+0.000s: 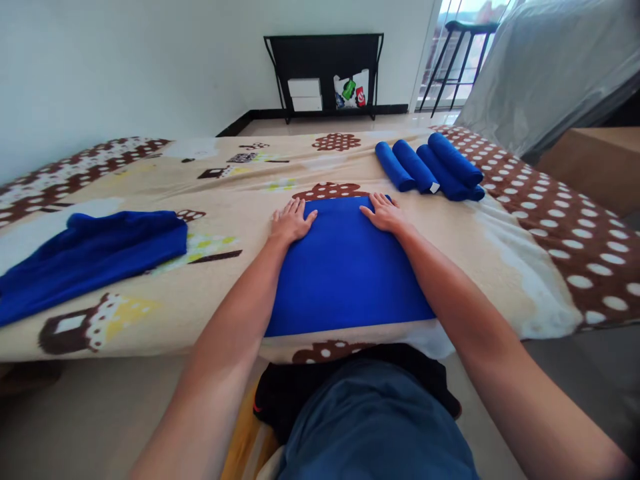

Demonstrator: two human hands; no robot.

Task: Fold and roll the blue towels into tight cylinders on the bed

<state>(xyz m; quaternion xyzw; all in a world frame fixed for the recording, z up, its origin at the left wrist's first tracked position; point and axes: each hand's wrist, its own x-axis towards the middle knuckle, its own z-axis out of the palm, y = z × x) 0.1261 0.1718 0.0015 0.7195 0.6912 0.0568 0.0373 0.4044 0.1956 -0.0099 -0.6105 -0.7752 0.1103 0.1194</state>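
**Desk:** What sits closest to the camera?

**Photographer:** The person's own lap in blue-grey shorts (373,427), at the edge of a bed (500,267) covered in a beige spread printed with brown dotted shapes. Both bare forearms reach out over it.

**Desk:** And the hands?

**Photographer:** They rest on a flat blue cloth (345,273) spread square before the person, its near edge at the edge of the bed. The left hand (291,221) lies on the far left corner, the right hand (383,213) on the far right corner. Both are flat, palms down, fingers stretched out and released, gripping nothing, only pressing the fabric.

**Desk:** Beyond that?

**Photographer:** To the left, well apart, lies a loose heap of blue cloths (95,257). Farther right, four rolled blue cloths (430,168) lie side by side, touching. Against the far wall stands a black rack (325,60) with white boxes and a bag under it.
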